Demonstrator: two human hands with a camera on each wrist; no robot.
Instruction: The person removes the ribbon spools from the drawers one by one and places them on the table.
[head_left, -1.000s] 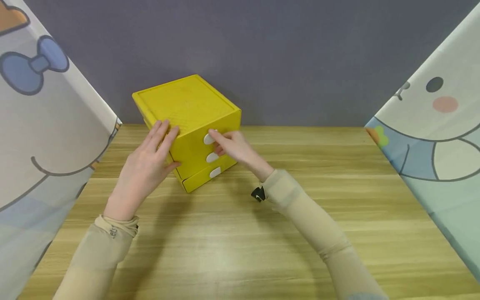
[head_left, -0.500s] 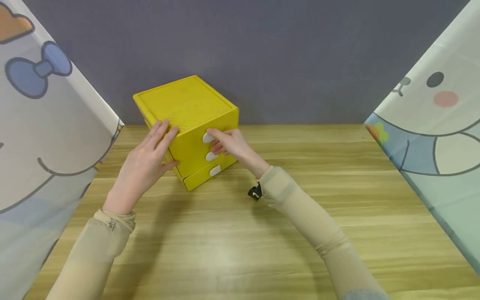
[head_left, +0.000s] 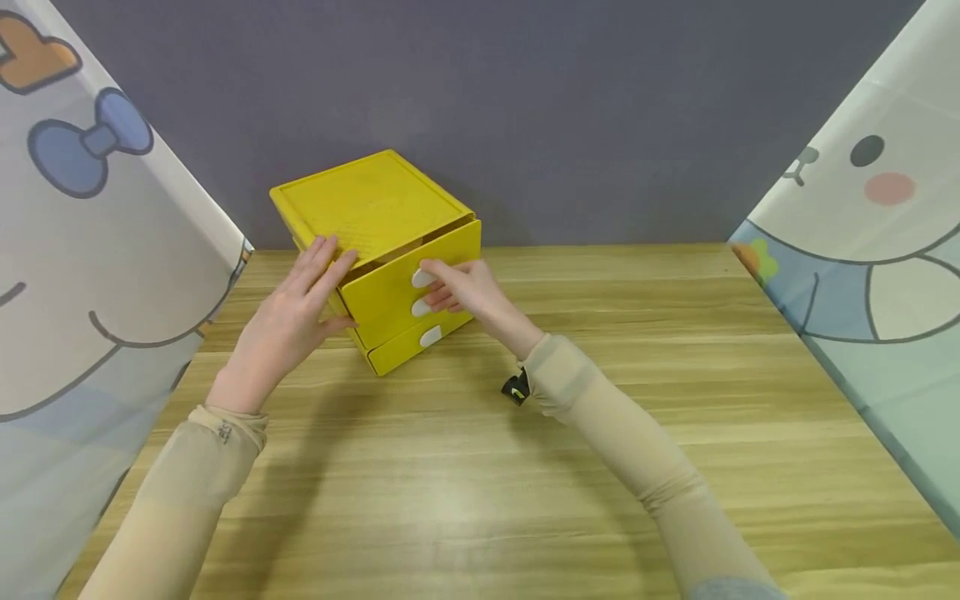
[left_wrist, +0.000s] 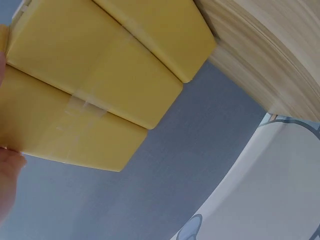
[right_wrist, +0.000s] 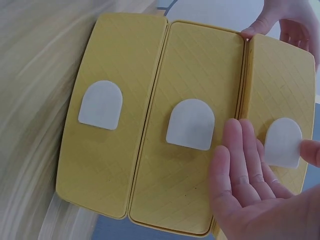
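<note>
A yellow three-drawer box [head_left: 375, 200] stands at the back left of the table, its corner turned toward me. The top drawer [head_left: 382, 296] is pulled slightly out, leaving a dark gap under the lid. My right hand [head_left: 476, 292] pinches this drawer's white handle [right_wrist: 283, 142] between thumb and fingers. The middle handle [right_wrist: 191, 124] and the bottom handle [right_wrist: 101, 105] show fully in the right wrist view. My left hand [head_left: 288, 321] rests on the box's left front edge, fingers extended over the top and thumb near the front. Inside the drawer I cannot see.
A wooden table [head_left: 465, 467] stretches in front and to the right of the box. Behind it rises a grey wall [head_left: 525, 125]. Cartoon-printed cloths [head_left: 862, 275] hang at both sides. A small black object [head_left: 516, 388] shows beside the right cuff.
The top drawer has slid a little out of the box toward me, opening a gap under the lid. My right hand keeps its pinch; the left hand stays on the box.
</note>
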